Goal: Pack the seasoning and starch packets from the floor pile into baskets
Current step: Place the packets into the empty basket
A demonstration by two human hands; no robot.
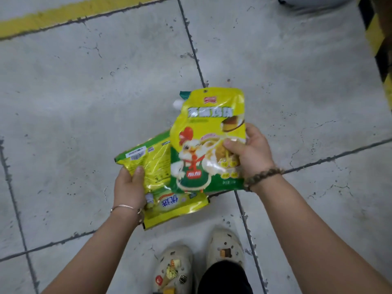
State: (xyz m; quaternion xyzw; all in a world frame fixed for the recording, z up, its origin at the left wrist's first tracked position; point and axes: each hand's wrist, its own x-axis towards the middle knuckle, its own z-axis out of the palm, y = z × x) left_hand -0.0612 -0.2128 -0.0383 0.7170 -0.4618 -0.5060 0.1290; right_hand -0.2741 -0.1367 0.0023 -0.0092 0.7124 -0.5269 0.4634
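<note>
Right now I see 2 packets held above the grey tiled floor (pixel 84 92). The glossy yellow-and-green plastic seasoning packet with a rooster picture (pixel 203 132) faces me, its long axis running 6 to 12 o'clock, top at 12. The right hand (pixel 252 153) pinches its 3 o'clock edge, thumb on the front. Partly under it, a second yellow-green plastic packet (pixel 157 164), barcode end at 11 o'clock, runs 11 to 5. The left hand (pixel 129 187) grips its 9 o'clock edge, thumb on top.

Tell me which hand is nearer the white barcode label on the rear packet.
Left. The left hand grips the rear packet just below the barcode label. The right hand is farther off to the label's right, holding the chicken packet by its right edge.
</note>
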